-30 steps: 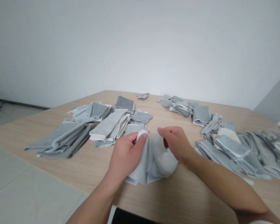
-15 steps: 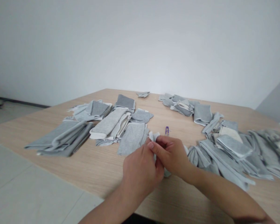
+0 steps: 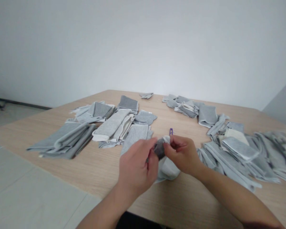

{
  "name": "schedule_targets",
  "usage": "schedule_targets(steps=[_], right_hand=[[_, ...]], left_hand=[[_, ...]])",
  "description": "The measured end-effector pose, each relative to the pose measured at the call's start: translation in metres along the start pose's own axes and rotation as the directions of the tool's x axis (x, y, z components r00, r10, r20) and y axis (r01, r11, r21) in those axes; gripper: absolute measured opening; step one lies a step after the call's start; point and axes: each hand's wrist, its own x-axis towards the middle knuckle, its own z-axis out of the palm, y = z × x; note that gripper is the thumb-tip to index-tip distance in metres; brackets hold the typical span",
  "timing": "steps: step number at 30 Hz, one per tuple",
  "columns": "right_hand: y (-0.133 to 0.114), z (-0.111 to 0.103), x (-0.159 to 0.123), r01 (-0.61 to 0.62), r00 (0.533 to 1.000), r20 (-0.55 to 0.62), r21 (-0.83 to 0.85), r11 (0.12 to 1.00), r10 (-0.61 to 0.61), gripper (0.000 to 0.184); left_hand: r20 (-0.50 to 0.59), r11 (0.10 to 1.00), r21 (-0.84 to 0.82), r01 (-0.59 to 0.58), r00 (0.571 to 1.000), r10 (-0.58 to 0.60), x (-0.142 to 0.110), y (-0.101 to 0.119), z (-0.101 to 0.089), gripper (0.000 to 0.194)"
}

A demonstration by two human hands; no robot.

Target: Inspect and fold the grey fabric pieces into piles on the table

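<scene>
A pale grey sock (image 3: 167, 167) is bunched up just above the wooden table (image 3: 85, 168), near its front edge. My left hand (image 3: 136, 168) and my right hand (image 3: 182, 154) both pinch it at its upper end, where a darker grey patch of the fabric shows between my fingertips. The rest of the sock sags onto the table below my right hand. Just behind my hands lies a small purple clip (image 3: 171, 131).
Flat grey and white socks (image 3: 112, 125) lie in rows at the left and middle of the table. A loose heap of grey socks (image 3: 238, 148) runs along the right side. One small piece (image 3: 146, 95) lies at the far edge. Pale floor tiles lie at the left.
My hands came together from holding the sock spread apart and now pinch its bunched top. A dark grey patch has come into view between my fingers. The purple clip became visible.
</scene>
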Motion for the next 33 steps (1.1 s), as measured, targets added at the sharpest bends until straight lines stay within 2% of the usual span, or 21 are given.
schedule_targets(steps=[2, 4, 6, 8, 13, 18, 22, 26, 29, 33], right_hand=[[-0.003, -0.004, -0.001, 0.064, 0.996, 0.064, 0.010, 0.998, -0.065, 0.023], [-0.008, -0.008, -0.002, 0.114, 0.987, 0.111, 0.003, 0.993, -0.114, 0.021], [-0.012, -0.012, -0.002, 0.138, 0.981, 0.136, -0.005, 0.990, -0.136, 0.022], [-0.013, -0.014, -0.002, 0.139, 0.980, 0.146, -0.017, 0.990, -0.135, 0.024], [-0.014, -0.020, 0.001, 0.106, 0.987, 0.128, -0.041, 0.994, -0.100, 0.025], [-0.022, -0.032, 0.007, 0.162, 0.986, 0.037, -0.093, 0.982, -0.160, 0.027], [-0.028, -0.039, 0.010, 0.230, 0.973, 0.005, -0.156, 0.961, -0.232, 0.027], [-0.028, -0.042, 0.012, 0.239, 0.970, 0.012, -0.190, 0.952, -0.241, 0.026], [-0.029, -0.045, 0.015, 0.249, 0.967, 0.001, -0.235, 0.939, -0.256, 0.026], [-0.034, -0.050, 0.022, 0.246, 0.958, -0.069, -0.305, 0.920, -0.279, 0.024]], left_hand=[[0.055, 0.979, -0.198, 0.038, 0.998, -0.028, 0.007, -0.008, -0.003, 0.032], [0.198, 0.904, -0.410, 0.125, 0.979, -0.046, 0.014, -0.014, -0.004, 0.033], [0.327, 0.816, -0.534, 0.222, 0.944, -0.043, 0.018, -0.017, -0.005, 0.031], [0.379, 0.783, -0.565, 0.259, 0.925, -0.033, 0.021, -0.019, -0.006, 0.027], [0.375, 0.804, -0.542, 0.246, 0.927, -0.030, 0.018, -0.023, -0.008, 0.012], [0.517, 0.792, -0.502, 0.347, 0.854, -0.047, 0.013, -0.028, -0.007, 0.010], [0.548, 0.863, -0.421, 0.280, 0.837, -0.005, 0.012, -0.030, -0.009, 0.001], [0.565, 0.974, -0.183, 0.132, 0.825, -0.005, 0.017, -0.030, -0.014, 0.010], [0.506, 0.999, -0.054, 0.000, 0.862, 0.028, 0.025, -0.033, -0.017, 0.007], [0.304, 0.981, 0.024, -0.191, 0.936, 0.175, 0.037, -0.040, -0.017, 0.016]])
